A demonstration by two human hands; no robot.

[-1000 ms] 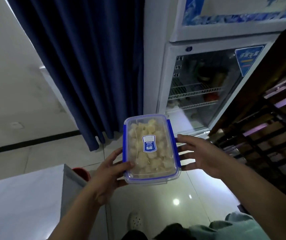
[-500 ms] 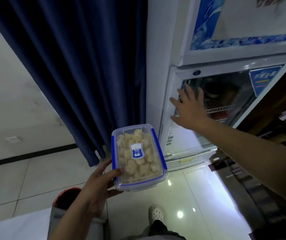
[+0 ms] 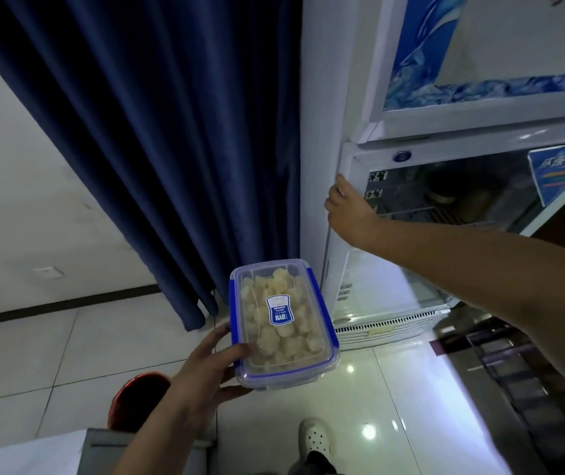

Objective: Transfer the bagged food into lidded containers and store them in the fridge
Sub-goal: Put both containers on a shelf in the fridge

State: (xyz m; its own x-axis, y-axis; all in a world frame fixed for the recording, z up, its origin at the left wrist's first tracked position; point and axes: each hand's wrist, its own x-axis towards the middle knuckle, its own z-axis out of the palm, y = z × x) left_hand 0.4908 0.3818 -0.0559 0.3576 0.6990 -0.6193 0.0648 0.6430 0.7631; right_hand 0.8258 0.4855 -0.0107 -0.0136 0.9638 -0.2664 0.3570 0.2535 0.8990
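A clear lidded container (image 3: 283, 323) with blue clips and a blue label is full of pale food pieces. My left hand (image 3: 205, 368) grips its near left corner and holds it level in front of me. The white fridge (image 3: 315, 132) with a glass door (image 3: 479, 193) stands at the right. My right hand (image 3: 346, 209) is at the door's left edge, fingers curled round it. Wire shelves and a few items show behind the glass.
A dark blue curtain (image 3: 171, 132) hangs left of the fridge. A red bin (image 3: 137, 399) stands on the tiled floor near a grey-white table corner (image 3: 103, 447). My white shoe (image 3: 315, 440) is below the container. Dark shelving fills the lower right.
My right hand left the container, reached up to the fridge and now curls round the door's left edge. My left hand alone carries the container, which moved closer to the fridge.
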